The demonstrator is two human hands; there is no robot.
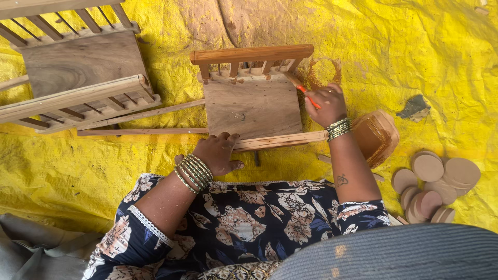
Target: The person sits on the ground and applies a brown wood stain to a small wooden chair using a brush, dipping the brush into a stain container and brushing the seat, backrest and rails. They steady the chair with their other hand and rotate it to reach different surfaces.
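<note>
Wood tray frame sits centre on the yellow tarp, flat panel up, spindle rail along its 12 o'clock edge, loose-looking front rail along its 6 o'clock edge

Left hand is at the frame's 7 o'clock corner, fingers spread flat on the front rail and pressing down, gripping nothing. Right hand is at 3 o'clock of the panel, fingers pinched narrow round an orange-handled brush, tip aimed toward the 1 o'clock corner where the spindles meet the panel

Judgement: glue or finish is going into that corner joint. Brown dabs already show under the spindles along the 12 o'clock edge

To do it well:
- keep the left palm loaded so the frame can't skate on the crinkled tarp
- work the tip into the joint line, short strokes, thin coat; blobs will run onto the panel face
- go spindle by spindle from 1 o'clock toward 11 o'clock, no gaps
- keep the wrist bangles clear of wet spots

Nearby: brown pot just off the right wrist at 4 o'clock, probably the supply. Stack of round wooden discs further out at 4 o'clock. Second, larger frame at 10 o'clock, well apart. Loose slat lies at 9 o'clock, touching the tray's side
</note>
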